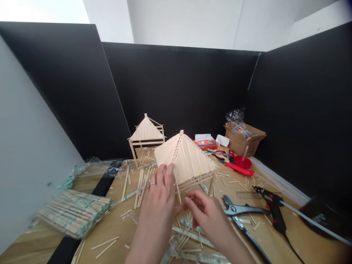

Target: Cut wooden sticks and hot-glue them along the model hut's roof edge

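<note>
A small pavilion model made of thin wooden sticks stands before me, its roof sloping down from a peak. My left hand, with a ring on one finger, rests its fingers on the near left edge of the roof; its thumb is mostly hidden behind the leg. My right hand has its fingers pinched together beside the lower end of a slim stick leg. Whatever is between those fingertips is hidden. Loose wooden sticks lie left of the model.
Behind stands a second stick pavilion. Bagged sticks lie left. On the right are cutting shears, a glue gun, a red-handled tool, a cardboard box and long clear rods. Black panels enclose the table.
</note>
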Available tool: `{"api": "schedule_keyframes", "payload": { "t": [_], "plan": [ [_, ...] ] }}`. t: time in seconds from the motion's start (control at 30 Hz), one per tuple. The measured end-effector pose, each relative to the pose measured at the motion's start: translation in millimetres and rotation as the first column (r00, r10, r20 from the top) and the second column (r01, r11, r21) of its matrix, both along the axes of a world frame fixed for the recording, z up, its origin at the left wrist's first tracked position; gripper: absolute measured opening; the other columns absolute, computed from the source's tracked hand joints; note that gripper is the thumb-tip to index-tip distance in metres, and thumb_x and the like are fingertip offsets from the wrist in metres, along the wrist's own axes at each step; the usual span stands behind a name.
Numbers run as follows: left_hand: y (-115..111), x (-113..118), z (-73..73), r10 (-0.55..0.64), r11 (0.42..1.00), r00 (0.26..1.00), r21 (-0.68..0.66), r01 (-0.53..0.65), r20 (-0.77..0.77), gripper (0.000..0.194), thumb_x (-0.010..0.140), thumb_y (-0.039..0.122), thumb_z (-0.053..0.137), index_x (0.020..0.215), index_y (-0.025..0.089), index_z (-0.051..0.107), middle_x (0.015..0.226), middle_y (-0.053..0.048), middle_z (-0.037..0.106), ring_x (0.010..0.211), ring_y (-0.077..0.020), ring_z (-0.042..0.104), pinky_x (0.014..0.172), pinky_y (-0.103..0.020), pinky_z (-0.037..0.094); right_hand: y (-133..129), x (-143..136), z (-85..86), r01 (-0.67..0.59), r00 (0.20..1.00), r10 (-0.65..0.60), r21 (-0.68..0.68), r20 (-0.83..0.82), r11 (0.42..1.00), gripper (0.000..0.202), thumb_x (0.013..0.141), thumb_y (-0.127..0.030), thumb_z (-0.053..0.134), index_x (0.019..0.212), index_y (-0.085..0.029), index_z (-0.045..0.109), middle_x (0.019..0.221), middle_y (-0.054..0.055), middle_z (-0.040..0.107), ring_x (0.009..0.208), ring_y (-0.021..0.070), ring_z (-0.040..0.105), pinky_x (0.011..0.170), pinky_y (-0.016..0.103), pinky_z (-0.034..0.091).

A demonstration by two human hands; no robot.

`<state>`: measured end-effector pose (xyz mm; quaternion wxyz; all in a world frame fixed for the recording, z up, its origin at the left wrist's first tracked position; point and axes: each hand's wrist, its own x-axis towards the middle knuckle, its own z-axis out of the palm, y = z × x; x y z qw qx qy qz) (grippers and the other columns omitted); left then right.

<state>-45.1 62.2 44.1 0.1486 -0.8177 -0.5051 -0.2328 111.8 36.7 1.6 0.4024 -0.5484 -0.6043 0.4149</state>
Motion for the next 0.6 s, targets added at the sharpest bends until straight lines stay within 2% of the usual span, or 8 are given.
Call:
{"api": "schedule_keyframes", "payload": {
  "t": [0.13,0.23,0.33,0.43,0.5,0.6],
  "plan": [
    [-1.8,0.0,2.4,0.019,0.999,1.0,-0.048,-0.019,-0.004,0.098,0.064,0.012,0.081,0.143,0.012,0.022,0.139,-0.025,0.045,0.125,-0.0399,0.05,0.089,-0.048,0.055,-19.1,44.2,-27.7,0.171,0.967,-0.169,0.006,0.193,0.985,0.031,0.097,-0.047,0.042,0.092,-0.024,0.062,0.083,0.001,0.074,0.061,0.0143,0.067,0.053,0.022,0.047],
    [-3.7,0.4,3.4,0.018,0.997,1.0,-0.077,-0.016,0.021,0.098,0.067,0.012,0.079,0.145,0.011,0.019,0.143,-0.026,0.041,0.128,-0.0403,0.047,0.091,-0.049,0.053,-35.3,90.7,-52.3,0.348,0.819,-0.339,0.07,0.463,0.935,0.034,0.097,-0.047,0.038,0.092,-0.025,0.063,0.08,0.002,0.075,0.065,0.0175,0.071,0.056,0.024,0.049],
    [-5.2,0.6,5.3,0.005,0.994,0.999,-0.11,-0.002,0.032,0.096,0.072,0.014,0.075,0.148,0.012,0.017,0.146,-0.025,0.037,0.133,-0.0393,0.043,0.096,-0.049,0.051,-47.2,125.7,-67.0,0.445,0.688,-0.421,0.115,0.591,0.888,0.034,0.096,-0.044,0.038,0.094,-0.022,0.064,0.077,0.006,0.075,0.065,0.0244,0.071,0.057,0.031,0.049],
    [-5.3,0.3,7.5,-0.001,0.994,1.0,-0.108,0.003,0.014,0.096,0.073,0.015,0.076,0.148,0.011,0.015,0.146,-0.025,0.037,0.133,-0.0388,0.042,0.098,-0.05,0.049,-47.5,132.6,-72.2,0.381,0.625,-0.392,0.174,0.675,0.908,0.03,0.096,-0.036,0.039,0.097,-0.021,0.066,0.091,0.009,0.074,0.076,0.0255,0.071,0.066,0.034,0.049],
    [-5.1,0.1,8.4,0.002,0.995,1.0,-0.102,-0.002,0.001,0.098,0.072,0.016,0.078,0.147,0.01,0.015,0.145,-0.026,0.037,0.133,-0.0393,0.042,0.099,-0.051,0.049,-40.8,123.9,-73.7,0.242,0.62,-0.302,0.191,0.724,0.951,0.026,0.096,-0.028,0.042,0.098,-0.024,0.068,0.101,0.007,0.071,0.085,0.0231,0.069,0.07,0.031,0.048],
    [-4.5,0.3,8.2,0.001,0.995,1.0,-0.104,-0.001,-0.002,0.098,0.071,0.016,0.079,0.147,0.01,0.016,0.144,-0.025,0.038,0.131,-0.039,0.043,0.099,-0.05,0.048,-25.0,106.5,-74.4,-0.002,0.596,-0.145,0.182,0.79,0.983,0.026,0.091,-0.014,0.05,0.093,-0.029,0.071,0.095,0.002,0.069,0.086,0.0195,0.066,0.069,0.027,0.044]
  ]
}}
